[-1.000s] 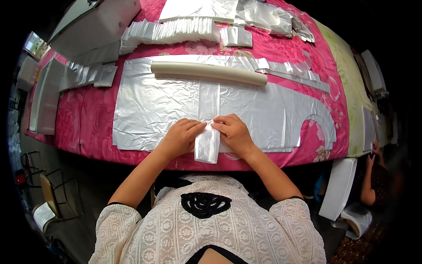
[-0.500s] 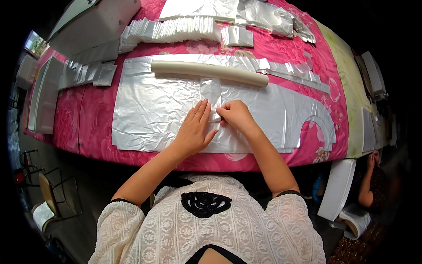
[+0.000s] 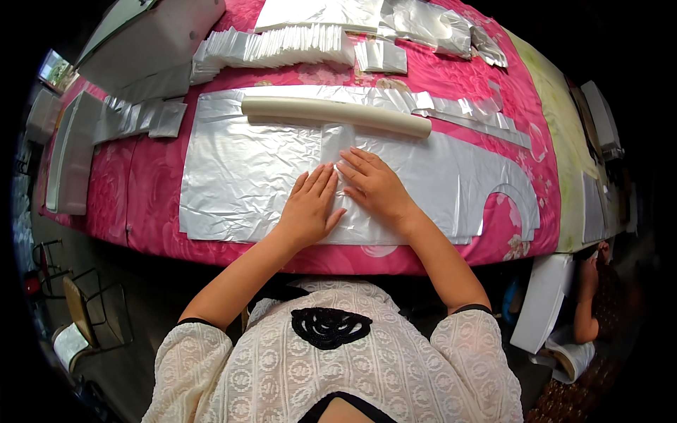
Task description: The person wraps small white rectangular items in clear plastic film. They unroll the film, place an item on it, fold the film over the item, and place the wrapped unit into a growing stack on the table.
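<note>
under my left hand and right hand lie thin plastic sheets, silvery-white and glossy, crinkled at left and smoother at right, while the cream tube across them looks smooth with a soft sheen, though i can't tell if it is plastic or card. the pink tablecloth beneath is printed cloth with a faint satiny gleam, and the row of folded packets beyond is shiny film. my white blouse is matt, textured lacy cloth with a black crocheted-looking patch.
</note>
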Available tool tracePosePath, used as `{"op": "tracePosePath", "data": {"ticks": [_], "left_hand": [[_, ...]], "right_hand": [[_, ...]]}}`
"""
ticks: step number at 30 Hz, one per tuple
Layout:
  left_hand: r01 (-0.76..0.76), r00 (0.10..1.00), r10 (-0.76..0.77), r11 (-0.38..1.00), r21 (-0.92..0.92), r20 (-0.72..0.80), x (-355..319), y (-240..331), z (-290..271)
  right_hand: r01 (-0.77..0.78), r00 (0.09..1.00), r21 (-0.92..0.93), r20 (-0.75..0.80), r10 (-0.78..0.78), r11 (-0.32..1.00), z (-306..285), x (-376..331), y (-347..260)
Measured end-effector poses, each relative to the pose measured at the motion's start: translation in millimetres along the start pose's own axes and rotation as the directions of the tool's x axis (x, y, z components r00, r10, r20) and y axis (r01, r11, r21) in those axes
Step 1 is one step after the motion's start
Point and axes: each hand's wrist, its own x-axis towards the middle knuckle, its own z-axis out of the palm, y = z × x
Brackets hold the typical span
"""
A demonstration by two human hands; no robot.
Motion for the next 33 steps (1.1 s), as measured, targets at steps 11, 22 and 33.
{"op": "tracePosePath", "data": {"ticks": [11, 22, 33], "left_hand": [[-0.15, 0.979, 0.141, 0.987, -0.051, -0.148, 14, -24, -2], [-0.297, 0.952, 0.307, 0.905, -0.304, -0.016, -40, -8, -23], [0.335, 0.931, -0.362, 0.8, -0.498, 0.045, -11, 0, -11]], "right_hand": [[0.0, 1.0, 0.23, -0.016, 0.003, 0.973, 0, 11, 14], [0.058, 0.997, 0.254, -0.055, -0.045, 0.965, 4, -45, -28], [-0.591, 0.806, 0.374, 0.245, 0.538, 0.715, -8, -9, -26]]}}
